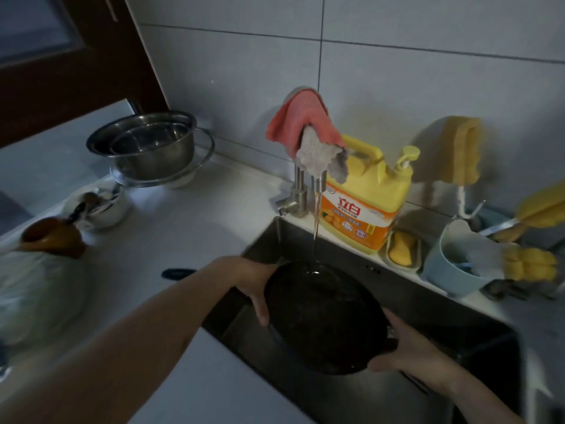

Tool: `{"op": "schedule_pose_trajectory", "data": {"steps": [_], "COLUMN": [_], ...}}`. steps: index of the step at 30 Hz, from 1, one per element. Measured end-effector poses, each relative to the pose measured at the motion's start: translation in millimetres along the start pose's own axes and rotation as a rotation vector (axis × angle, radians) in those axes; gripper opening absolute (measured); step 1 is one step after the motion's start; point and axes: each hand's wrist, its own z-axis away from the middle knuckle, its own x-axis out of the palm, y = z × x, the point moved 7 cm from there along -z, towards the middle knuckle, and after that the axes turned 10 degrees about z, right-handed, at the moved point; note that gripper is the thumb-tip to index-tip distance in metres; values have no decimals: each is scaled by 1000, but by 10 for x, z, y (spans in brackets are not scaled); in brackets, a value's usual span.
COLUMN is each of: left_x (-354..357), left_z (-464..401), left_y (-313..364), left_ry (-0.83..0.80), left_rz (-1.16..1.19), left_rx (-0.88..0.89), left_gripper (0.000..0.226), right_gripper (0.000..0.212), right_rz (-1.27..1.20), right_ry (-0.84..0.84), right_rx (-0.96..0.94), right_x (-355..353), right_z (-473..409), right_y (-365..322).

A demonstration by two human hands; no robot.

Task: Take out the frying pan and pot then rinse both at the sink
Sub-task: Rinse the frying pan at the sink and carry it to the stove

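From the head camera, a dark frying pan (321, 316) is being held over the sink (458, 338), under a thin stream of water (315, 234) running from the tap (301, 185). The left hand (255, 286) is gripping the pan's far-left rim, thumb curled over the edge. The right hand (409, 350) is clasping the near-right rim, fingers wrapped around it. A pink cloth (301, 117) is hanging over the tap. A yellow detergent bottle (363, 197) is standing on the worktop (189, 234) just behind the sink. Steel bowls (146, 142) are sitting stacked well to the left.
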Motion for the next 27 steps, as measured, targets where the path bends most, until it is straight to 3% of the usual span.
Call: {"op": "schedule_pose_trajectory", "data": {"steps": [3,8,12,17,20,23,25,27], "left_x": [-86,-378,-434,-256,-52,133,253,301], "left_z": [137,248,313,231,110,-17,-39,-33], "left_y": [135,327,346,170,151,115,117,146], "left_ry": [-31,141,334,521,481,345,208,60], "left_rz": [-87,-284,-278,-87,80,170,170,204], "left_rx": [-52,-13,171,282,283,260,230,175], "left_gripper": [130,143,146,152,148,141,133,139], "right_gripper": [133,132,143,141,136,127,123,124], "right_rz": [-96,-338,-104,106,304,399,417,331], "right_ry": [114,276,480,531,438,300,222,144], "right_rx": [-1,-30,-239,-418,-455,-373,-305,-221], "right_x": [213,494,276,-249,-551,-742,-772,-703], "right_z": [69,42,129,260,320,334,335,299], "right_y": [103,129,-143,-474,-699,-697,-624,-483]}}
